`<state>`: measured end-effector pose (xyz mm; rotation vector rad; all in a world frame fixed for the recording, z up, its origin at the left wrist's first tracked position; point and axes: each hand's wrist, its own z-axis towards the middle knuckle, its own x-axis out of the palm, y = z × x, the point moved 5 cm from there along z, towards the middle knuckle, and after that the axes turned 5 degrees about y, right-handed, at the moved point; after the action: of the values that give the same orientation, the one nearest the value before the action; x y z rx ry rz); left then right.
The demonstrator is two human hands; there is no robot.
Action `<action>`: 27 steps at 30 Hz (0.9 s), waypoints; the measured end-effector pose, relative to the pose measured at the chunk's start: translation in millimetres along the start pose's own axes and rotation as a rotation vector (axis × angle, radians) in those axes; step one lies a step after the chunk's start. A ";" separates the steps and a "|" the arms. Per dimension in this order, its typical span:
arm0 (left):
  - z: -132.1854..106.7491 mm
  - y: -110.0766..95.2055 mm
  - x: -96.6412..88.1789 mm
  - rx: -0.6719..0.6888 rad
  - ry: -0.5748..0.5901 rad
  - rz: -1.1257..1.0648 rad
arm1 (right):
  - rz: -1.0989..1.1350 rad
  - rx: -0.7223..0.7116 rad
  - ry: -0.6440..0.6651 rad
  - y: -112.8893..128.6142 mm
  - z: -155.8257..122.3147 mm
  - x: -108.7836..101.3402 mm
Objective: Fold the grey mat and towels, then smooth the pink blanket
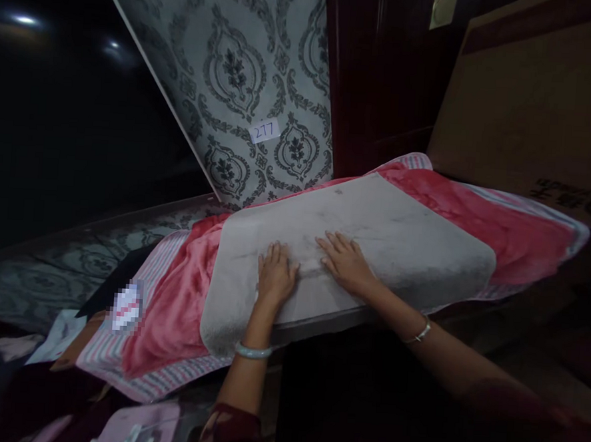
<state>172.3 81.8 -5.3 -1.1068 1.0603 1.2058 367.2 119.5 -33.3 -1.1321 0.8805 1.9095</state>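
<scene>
A light grey, soft-looking mat [296, 214] lies spread out, its front edge hanging over the near side. Under it is a red plush blanket [180, 307] with a striped border, showing at both ends. My left hand [276, 276] rests flat on the mat near its front middle, fingers pointing away from me. To its right my right hand [346, 261] also lies on the mat, palm down with the fingers apart. Neither hand grips anything. Faint creases and darker streaks run across the mat around my hands.
Patterned wallpaper [235, 64] with a paper label [265, 131] reading 277 stands behind. A large dark screen [82, 101] is at the left, a cardboard box [533, 102] at the right. A pink object [137, 425] sits low at the left, near folded cloths [58, 336].
</scene>
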 end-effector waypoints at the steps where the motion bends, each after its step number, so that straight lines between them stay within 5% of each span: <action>1: 1.1 -6.1 8.2 0.024 0.050 0.020 | -0.019 -0.012 0.043 4.4 1.1 8.5; 5: -1.3 -5.9 36.2 0.022 0.209 0.030 | -0.020 0.025 0.193 -1.9 -4.5 40.2; 9: -3.2 10.5 38.1 0.003 0.215 0.025 | 0.011 0.047 0.213 -19.4 -7.5 46.7; 18: -24.1 72.2 37.5 -0.219 0.057 -0.141 | 0.058 0.154 0.181 -90.6 -36.7 38.8; 27: -48.8 77.1 41.3 -0.227 -0.087 -0.236 | 0.051 0.255 0.149 -86.5 -46.8 31.8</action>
<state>97.2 42.5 -58.7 -1.3023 0.7163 1.1916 448.7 131.1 -95.8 -1.1152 1.2072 1.7099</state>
